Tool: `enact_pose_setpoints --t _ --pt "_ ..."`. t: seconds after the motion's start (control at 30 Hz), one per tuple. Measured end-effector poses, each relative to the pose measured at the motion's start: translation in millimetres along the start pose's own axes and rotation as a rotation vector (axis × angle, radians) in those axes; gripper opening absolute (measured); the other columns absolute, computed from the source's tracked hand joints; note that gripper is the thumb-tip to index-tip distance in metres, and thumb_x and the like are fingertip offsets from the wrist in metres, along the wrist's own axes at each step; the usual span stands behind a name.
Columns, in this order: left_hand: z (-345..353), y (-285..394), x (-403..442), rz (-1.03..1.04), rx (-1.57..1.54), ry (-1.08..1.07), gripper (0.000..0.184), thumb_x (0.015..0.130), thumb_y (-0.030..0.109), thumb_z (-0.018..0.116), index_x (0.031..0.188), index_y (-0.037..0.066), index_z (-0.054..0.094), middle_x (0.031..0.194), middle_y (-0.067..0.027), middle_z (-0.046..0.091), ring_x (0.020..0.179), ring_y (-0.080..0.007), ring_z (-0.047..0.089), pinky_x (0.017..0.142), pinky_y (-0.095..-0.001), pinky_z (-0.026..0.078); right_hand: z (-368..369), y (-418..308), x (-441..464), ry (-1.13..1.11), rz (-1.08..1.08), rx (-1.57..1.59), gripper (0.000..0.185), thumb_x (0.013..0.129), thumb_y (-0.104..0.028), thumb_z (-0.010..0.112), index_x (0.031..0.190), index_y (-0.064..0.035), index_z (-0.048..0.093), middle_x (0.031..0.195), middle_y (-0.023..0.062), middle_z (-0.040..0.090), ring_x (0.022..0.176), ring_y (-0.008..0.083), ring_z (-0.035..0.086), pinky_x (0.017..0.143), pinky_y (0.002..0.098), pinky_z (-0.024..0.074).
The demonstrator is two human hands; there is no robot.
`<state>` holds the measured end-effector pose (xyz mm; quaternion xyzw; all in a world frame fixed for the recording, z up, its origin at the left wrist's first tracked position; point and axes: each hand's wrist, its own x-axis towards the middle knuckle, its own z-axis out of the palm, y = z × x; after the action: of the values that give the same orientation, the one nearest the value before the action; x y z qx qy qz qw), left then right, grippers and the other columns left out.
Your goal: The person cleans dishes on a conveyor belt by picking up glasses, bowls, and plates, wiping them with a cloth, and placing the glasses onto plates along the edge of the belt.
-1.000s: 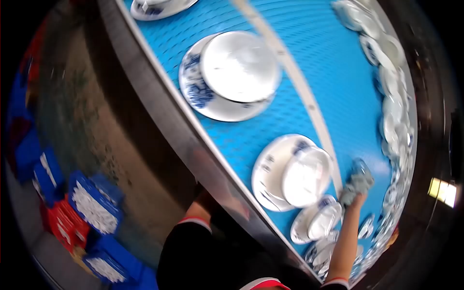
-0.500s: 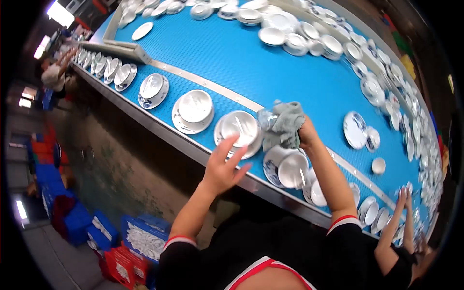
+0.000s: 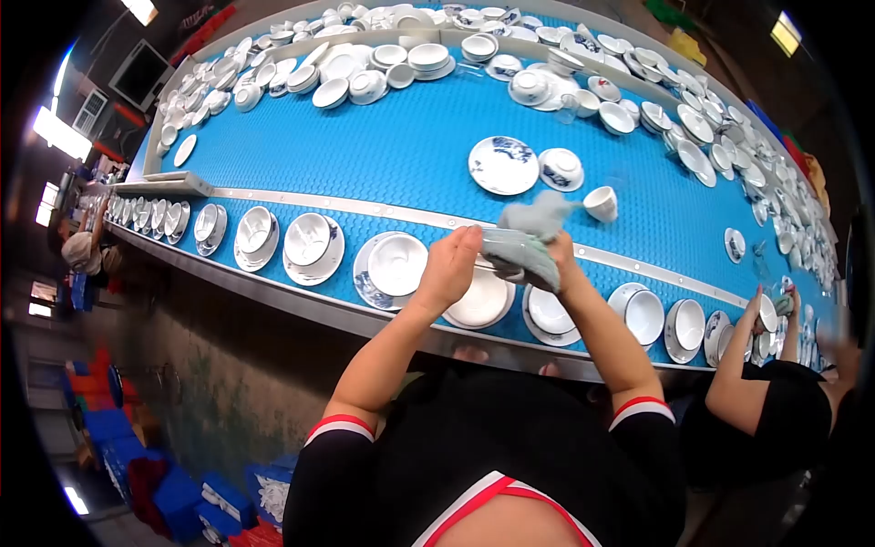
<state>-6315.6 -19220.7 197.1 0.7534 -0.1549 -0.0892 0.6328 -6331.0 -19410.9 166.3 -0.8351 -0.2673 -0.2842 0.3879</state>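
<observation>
My right hand is closed round a grey-green cloth, whose loose end is blurred by motion. Facing it, my left hand grips the near end of a clear glass, partly covered by the cloth. Both hands are above the front lane of the blue conveyor. Below them a white bowl on a plate is partly hidden. To its left stands a white bowl on a blue-patterned plate, and to its right another bowl on a plate.
A metal strip divides the front lane from the wide blue belt. Beyond it lie a patterned plate, a bowl and a cup. Heaped dishes line the far side. At right, a co-worker's hands hold a bowl and cloth.
My left hand has left the space above a bowl and now grips the clear glass beside the cloth. The cloth has come nearer to it. My view has turned.
</observation>
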Motion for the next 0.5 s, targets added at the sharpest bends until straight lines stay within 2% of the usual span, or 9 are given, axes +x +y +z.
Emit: enact_pose_setpoints --t 0.1,0.13,0.17,0.2,0.23,0.3,0.4,0.43,0.5 --pt "19.5 -0.7 9.5 -0.143 -0.102 0.009 0.042 0.089 0.035 0.042 0.075 -0.003 0.051 0.061 -0.0155 0.049 0.056 -0.0199 0.043 0.056 -0.0317 0.038 -35.2 -21.6 0.0 0.048 0.227 -0.078 0.038 0.055 -0.009 0.069 0.092 -0.0099 0.06 0.08 0.0069 0.06 0.074 0.0269 0.058 0.066 0.0335 0.0472" --pt "27.0 1.0 14.1 -0.162 -0.08 0.007 0.043 0.089 0.037 0.042 0.076 -0.003 0.052 0.063 -0.0169 0.05 0.057 -0.0232 0.045 0.057 -0.0332 0.039 -26.3 -3.9 -20.1 0.356 0.345 0.122 0.035 0.059 -0.009 0.069 0.092 -0.0093 0.059 0.079 0.0092 0.06 0.076 0.0276 0.059 0.067 0.0319 0.0468" --pt "35.6 1.0 17.7 -0.184 -0.057 -0.002 0.045 0.089 0.039 0.041 0.076 -0.002 0.053 0.065 -0.0183 0.052 0.058 -0.0265 0.048 0.057 -0.0347 0.039 -34.7 3.9 -24.9 0.362 0.345 0.124 0.035 0.059 -0.009 0.069 0.092 -0.0093 0.059 0.079 0.0092 0.06 0.076 0.0276 0.059 0.067 0.0319 0.0468" --pt "53.0 1.8 19.8 0.071 0.21 0.044 0.048 0.087 0.045 0.041 0.077 0.0 0.055 0.069 -0.0194 0.056 0.064 -0.0346 0.054 0.058 -0.0385 0.041 -49.0 -4.8 -12.5 0.199 0.132 -0.049 0.033 0.06 -0.009 0.07 0.091 -0.0089 0.059 0.078 0.0102 0.06 0.075 0.0279 0.059 0.067 0.031 0.0468" --pt "70.1 4.1 17.6 0.079 0.311 -0.042 0.052 0.085 0.051 0.041 0.084 0.001 0.056 0.072 -0.0188 0.058 0.07 -0.0386 0.056 0.057 -0.0406 0.043 -56.0 -9.1 -7.3 0.032 -0.077 -0.223 0.031 0.062 -0.01 0.07 0.09 -0.0085 0.058 0.077 0.0112 0.06 0.075 0.0281 0.06 0.066 0.0302 0.0467" --pt "91.1 10.5 12.9 0.333 0.244 -0.012 0.058 0.081 0.057 0.043 0.092 0.001 0.054 0.069 -0.018 0.058 0.066 -0.0379 0.057 0.056 -0.04 0.044 -57.6 -2.5 -18.8 0.226 0.082 0.094 0.021 0.067 -0.014 0.068 0.083 -0.0076 0.057 0.074 0.0087 0.059 0.067 0.0224 0.059 0.062 0.0291 0.0453" --pt "93.8 -2.0 15.6 0.454 0.316 -0.146 0.061 0.069 0.056 0.06 0.095 0.001 0.051 0.064 -0.0132 0.055 0.058 -0.0324 0.056 0.053 -0.0365 0.044 -54.9 16.7 -53.2 -0.112 0.701 0.646 0.017 0.072 -0.015 0.064 0.084 -0.004 0.057 0.075 0.0004 0.058 0.073 0.0088 0.051 0.062 0.0246 0.0434" --pt "90.0 -10.6 17.9 0.526 0.382 -0.222 0.058 0.067 0.051 0.065 0.094 0.002 0.051 0.064 -0.0113 0.054 0.056 -0.0299 0.055 0.053 -0.0348 0.044 -54.7 7.5 -58.1 -0.058 1.081 1.042 0.025 0.074 -0.021 0.064 0.091 -0.0033 0.06 0.079 0.0023 0.059 0.075 0.0107 0.052 0.064 0.0239 0.0437" --pt "82.3 -25.6 12.1 0.318 0.262 -0.363 0.046 0.067 0.035 0.069 0.094 0.003 0.05 0.072 -0.0102 0.053 0.061 -0.0258 0.053 0.059 -0.0318 0.045 -71.8 16.2 -70.9 -0.386 1.209 0.906 0.033 0.073 -0.024 0.065 0.098 -0.0031 0.059 0.086 0.0048 0.061 0.078 0.0111 0.054 0.068 0.0238 0.0444"
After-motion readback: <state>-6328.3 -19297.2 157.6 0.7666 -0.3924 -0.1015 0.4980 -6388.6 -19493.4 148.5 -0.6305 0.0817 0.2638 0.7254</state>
